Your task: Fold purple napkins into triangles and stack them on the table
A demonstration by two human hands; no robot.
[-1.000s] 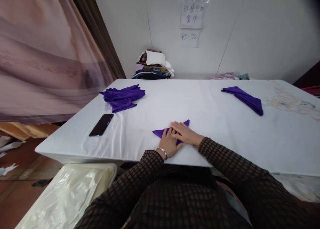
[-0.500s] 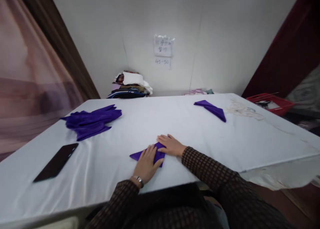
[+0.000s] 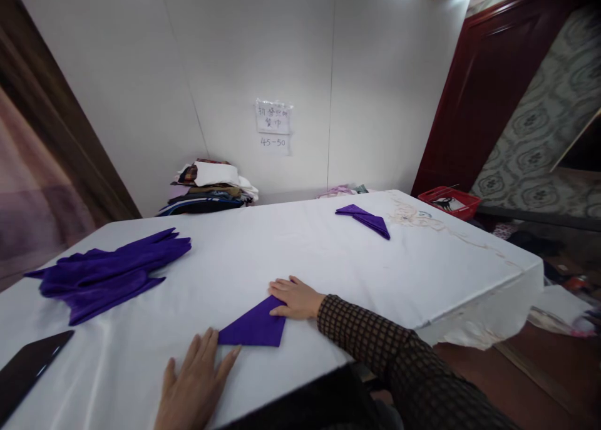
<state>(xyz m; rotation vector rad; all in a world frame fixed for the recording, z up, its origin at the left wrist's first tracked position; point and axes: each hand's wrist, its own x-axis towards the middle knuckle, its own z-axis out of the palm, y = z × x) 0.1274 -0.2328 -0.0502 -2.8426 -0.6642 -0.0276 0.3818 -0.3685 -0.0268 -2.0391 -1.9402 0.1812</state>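
A folded purple cloth [image 3: 256, 325] lies flat on the white-covered table [image 3: 291, 242] in front of me, its long point toward the left. My left hand [image 3: 195, 373] rests with spread fingers at that left point, fingertips touching or just beside the edge. Over the upper right corner of the cloth, my right hand [image 3: 295, 300] lies flat with its fingers stretched out, hiding that corner. Neither hand grips anything.
A loose heap of purple cloths [image 3: 113, 273] lies at left, above a dark phone-like slab [image 3: 30, 370]. Another folded purple cloth [image 3: 364, 220] lies farther back. Stacked fabrics [image 3: 211, 189] stand by the wall; a red basket [image 3: 462, 211] sits at the far right.
My left hand has slid left off the middle of the cloth to its left point, uncovering more of it. My right hand stays at the upper corner. The view has turned right.
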